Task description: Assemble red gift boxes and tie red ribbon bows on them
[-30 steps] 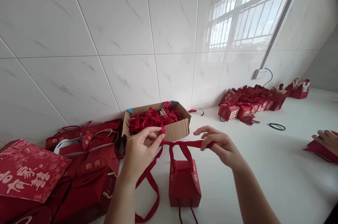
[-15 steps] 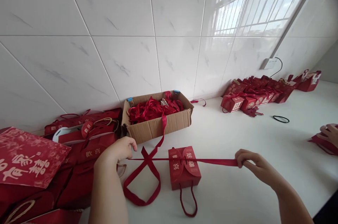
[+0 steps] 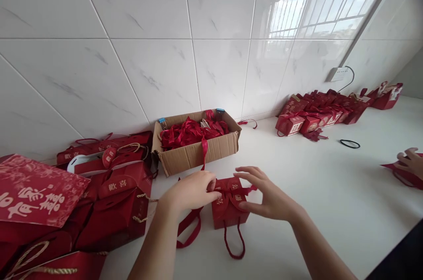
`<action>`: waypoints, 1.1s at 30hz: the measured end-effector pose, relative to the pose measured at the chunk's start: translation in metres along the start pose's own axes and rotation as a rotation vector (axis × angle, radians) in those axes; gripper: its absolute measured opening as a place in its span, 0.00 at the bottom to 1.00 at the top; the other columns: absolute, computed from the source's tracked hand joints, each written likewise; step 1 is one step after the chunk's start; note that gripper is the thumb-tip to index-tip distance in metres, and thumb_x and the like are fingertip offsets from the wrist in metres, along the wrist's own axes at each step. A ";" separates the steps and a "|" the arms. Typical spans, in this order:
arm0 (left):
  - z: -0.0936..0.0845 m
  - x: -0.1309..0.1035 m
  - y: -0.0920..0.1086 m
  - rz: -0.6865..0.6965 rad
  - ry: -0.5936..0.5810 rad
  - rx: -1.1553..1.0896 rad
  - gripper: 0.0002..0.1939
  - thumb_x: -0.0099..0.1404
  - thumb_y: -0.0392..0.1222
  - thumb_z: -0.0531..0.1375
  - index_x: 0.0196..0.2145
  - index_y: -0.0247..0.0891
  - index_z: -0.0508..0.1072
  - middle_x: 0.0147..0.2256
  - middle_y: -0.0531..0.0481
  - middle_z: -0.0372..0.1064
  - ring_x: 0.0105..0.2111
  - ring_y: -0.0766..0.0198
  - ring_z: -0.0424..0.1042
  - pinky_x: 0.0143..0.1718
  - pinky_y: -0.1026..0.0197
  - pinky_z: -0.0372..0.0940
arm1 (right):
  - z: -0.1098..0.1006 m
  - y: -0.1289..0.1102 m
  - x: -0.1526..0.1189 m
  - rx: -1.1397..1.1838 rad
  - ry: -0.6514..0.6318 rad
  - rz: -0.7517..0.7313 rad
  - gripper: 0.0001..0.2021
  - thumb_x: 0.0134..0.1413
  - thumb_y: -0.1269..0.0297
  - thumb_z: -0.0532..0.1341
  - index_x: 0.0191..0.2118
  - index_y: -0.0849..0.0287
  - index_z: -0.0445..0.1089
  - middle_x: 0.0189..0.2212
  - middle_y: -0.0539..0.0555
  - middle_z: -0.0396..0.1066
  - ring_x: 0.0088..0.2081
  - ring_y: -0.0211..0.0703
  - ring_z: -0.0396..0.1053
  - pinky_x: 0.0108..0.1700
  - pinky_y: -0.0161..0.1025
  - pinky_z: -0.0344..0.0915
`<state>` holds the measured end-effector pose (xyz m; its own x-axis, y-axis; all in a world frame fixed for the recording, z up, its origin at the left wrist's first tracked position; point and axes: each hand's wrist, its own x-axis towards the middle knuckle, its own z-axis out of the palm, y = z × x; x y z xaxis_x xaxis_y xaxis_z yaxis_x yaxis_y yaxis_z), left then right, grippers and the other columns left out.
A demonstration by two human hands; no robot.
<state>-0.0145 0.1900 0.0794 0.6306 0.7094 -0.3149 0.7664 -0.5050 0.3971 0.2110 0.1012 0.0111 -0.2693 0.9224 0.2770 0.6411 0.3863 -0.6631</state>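
Observation:
A small red gift box (image 3: 230, 215) with a dark red cord handle stands on the white table, its flaps closed on top. Red ribbon (image 3: 246, 190) crosses its top, and a loop of it lies on the table to the left. My left hand (image 3: 198, 189) is at the box's upper left edge, fingers curled together at the ribbon; what they pinch is too small to make out. Over the right side of the box, my right hand (image 3: 264, 194) has its thumb and fingers spread, near the ribbon.
Behind is a cardboard box (image 3: 198, 152) full of red ribbon. Larger red boxes (image 3: 112, 218) are piled at the left. Small red boxes (image 3: 310, 123) line the wall at the right, near a black ring (image 3: 350, 144). Another person's hand (image 3: 411, 163) touches red material.
Both my hands have moved inward to the small box. The ribbon, earlier stretched taut between them, is no longer pulled out straight. My right hand has let go and spread its fingers.

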 end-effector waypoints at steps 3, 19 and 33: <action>0.007 0.006 0.006 -0.034 -0.023 0.040 0.12 0.55 0.51 0.57 0.26 0.41 0.61 0.30 0.53 0.66 0.26 0.63 0.63 0.24 0.62 0.53 | 0.016 0.000 0.004 0.049 -0.061 0.024 0.30 0.51 0.59 0.63 0.60 0.49 0.55 0.59 0.57 0.56 0.59 0.51 0.55 0.56 0.49 0.61; 0.009 0.014 0.006 -0.130 -0.068 -0.004 0.15 0.51 0.49 0.60 0.31 0.42 0.58 0.30 0.54 0.63 0.27 0.62 0.64 0.22 0.63 0.53 | 0.031 0.026 -0.004 0.384 0.094 0.250 0.18 0.59 0.53 0.55 0.53 0.52 0.58 0.51 0.57 0.59 0.36 0.37 0.67 0.37 0.38 0.68; 0.010 0.024 0.000 -0.147 -0.062 -0.079 0.18 0.45 0.49 0.65 0.18 0.39 0.59 0.20 0.57 0.57 0.21 0.67 0.56 0.20 0.63 0.47 | 0.023 0.031 0.001 0.539 -0.044 0.479 0.21 0.50 0.46 0.61 0.23 0.60 0.60 0.18 0.44 0.54 0.22 0.32 0.51 0.24 0.32 0.51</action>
<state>0.0021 0.2020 0.0638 0.5205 0.7399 -0.4262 0.8405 -0.3562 0.4082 0.2136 0.1141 -0.0253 -0.0834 0.9850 -0.1513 0.2559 -0.1256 -0.9585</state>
